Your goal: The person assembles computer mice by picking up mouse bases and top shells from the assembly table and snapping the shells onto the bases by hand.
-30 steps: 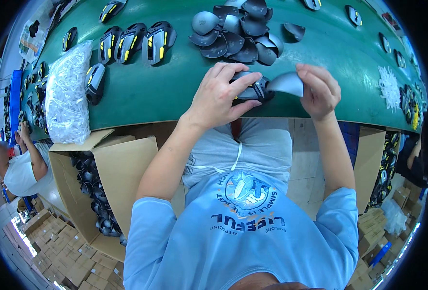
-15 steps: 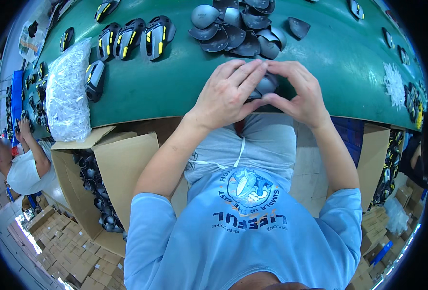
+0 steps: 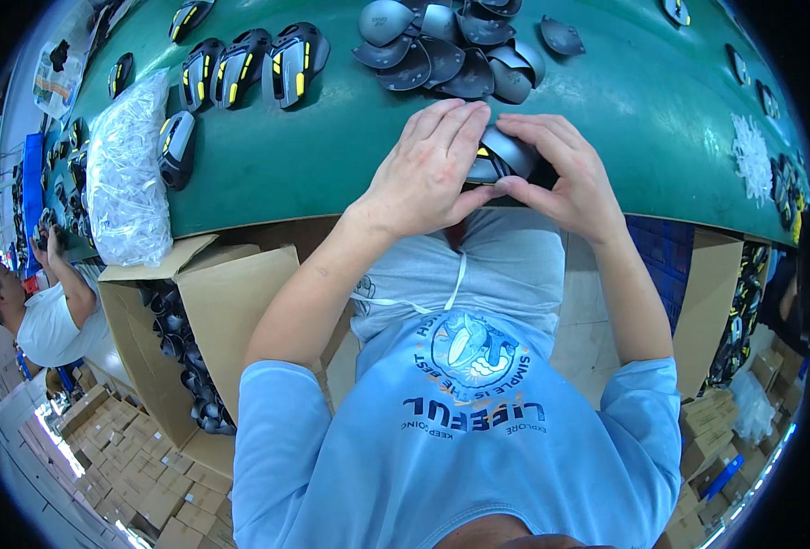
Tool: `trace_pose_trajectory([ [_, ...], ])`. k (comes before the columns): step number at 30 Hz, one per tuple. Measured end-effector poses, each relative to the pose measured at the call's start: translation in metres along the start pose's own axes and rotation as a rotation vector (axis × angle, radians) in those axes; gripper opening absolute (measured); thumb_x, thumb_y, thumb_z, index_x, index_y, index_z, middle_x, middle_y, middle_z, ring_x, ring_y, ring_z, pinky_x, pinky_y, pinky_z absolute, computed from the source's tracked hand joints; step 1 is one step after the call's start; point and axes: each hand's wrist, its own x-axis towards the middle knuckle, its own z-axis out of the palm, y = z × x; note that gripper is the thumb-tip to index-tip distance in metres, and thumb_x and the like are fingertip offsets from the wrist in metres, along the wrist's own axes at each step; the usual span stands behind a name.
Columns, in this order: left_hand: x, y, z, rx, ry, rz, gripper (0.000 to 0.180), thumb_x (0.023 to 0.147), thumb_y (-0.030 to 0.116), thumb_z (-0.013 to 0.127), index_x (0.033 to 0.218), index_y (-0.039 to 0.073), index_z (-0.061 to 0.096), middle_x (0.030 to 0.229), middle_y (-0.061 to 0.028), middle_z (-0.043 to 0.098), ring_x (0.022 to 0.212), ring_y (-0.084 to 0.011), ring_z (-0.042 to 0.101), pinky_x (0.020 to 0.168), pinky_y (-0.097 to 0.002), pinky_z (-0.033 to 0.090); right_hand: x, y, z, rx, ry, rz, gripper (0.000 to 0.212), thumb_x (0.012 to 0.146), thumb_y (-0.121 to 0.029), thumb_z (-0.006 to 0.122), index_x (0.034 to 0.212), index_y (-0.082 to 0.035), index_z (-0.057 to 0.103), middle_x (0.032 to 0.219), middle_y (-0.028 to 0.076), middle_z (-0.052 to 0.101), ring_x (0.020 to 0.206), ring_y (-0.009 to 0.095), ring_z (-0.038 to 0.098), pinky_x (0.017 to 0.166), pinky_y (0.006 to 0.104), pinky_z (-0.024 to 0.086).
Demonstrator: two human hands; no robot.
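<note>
Head view | mouse (image 3: 504, 156) between left grip (image 3: 430, 169) and right grip (image 3: 568, 174) | both clasping it

Around me a workroom is spreading out from a long green table (image 3: 286, 165).
Pale floor tiles (image 3: 583, 306) are showing along the table's near side, and a dark-blue crate (image 3: 658, 265) is sitting just below its near right edge; brown cartons (image 3: 139, 485) are piling up well off its near left, other cartons (image 3: 708, 421) are standing off its near right, and white light (image 3: 63, 450) is glaring beyond.
</note>
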Motion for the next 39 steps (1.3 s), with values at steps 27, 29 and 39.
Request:
trace_pose_trajectory([
  [27, 0.003, -0.003, -0.002, -0.05, -0.019, 0.0, 0.076, 0.08, 0.032, 0.087, 0.142, 0.0, 0.054, 0.144, -0.0174, 0.056, 0.136, -0.0413, 0.049, 0.116, -0.051, 0.041, -0.01, 0.013, -0.006, -0.107, -0.033, -0.094, 0.053, 0.078, -0.028, 0.088, 0.126, -0.01, 0.073, 0.131, 0.008, 0.073, 0.131, 0.029, 0.064, 0.116, 0.0527, 0.043],
  [29, 0.0, -0.005, -0.002, -0.046, -0.013, -0.001, 0.076, 0.08, 0.032, 0.087, 0.141, 0.0, 0.054, 0.143, -0.017, 0.056, 0.136, -0.0411, 0.049, 0.116, -0.0509, 0.041, -0.005, 0.01, -0.012, -0.18, -0.095, -0.051, 0.053, 0.078, -0.031, 0.088, 0.126, -0.011, 0.075, 0.131, 0.007, 0.073, 0.132, 0.029, 0.063, 0.118, 0.0549, 0.04],
  [39, 0.002, -0.005, -0.002, -0.041, -0.009, 0.0, 0.076, 0.079, 0.033, 0.087, 0.141, 0.003, 0.055, 0.145, -0.0143, 0.057, 0.136, -0.0401, 0.049, 0.114, -0.0504, 0.041, -0.006, 0.014, -0.009, -0.108, -0.066, -0.064, 0.058, 0.079, -0.031, 0.088, 0.13, -0.009, 0.071, 0.131, 0.01, 0.072, 0.128, 0.031, 0.064, 0.115, 0.0507, 0.045],
])
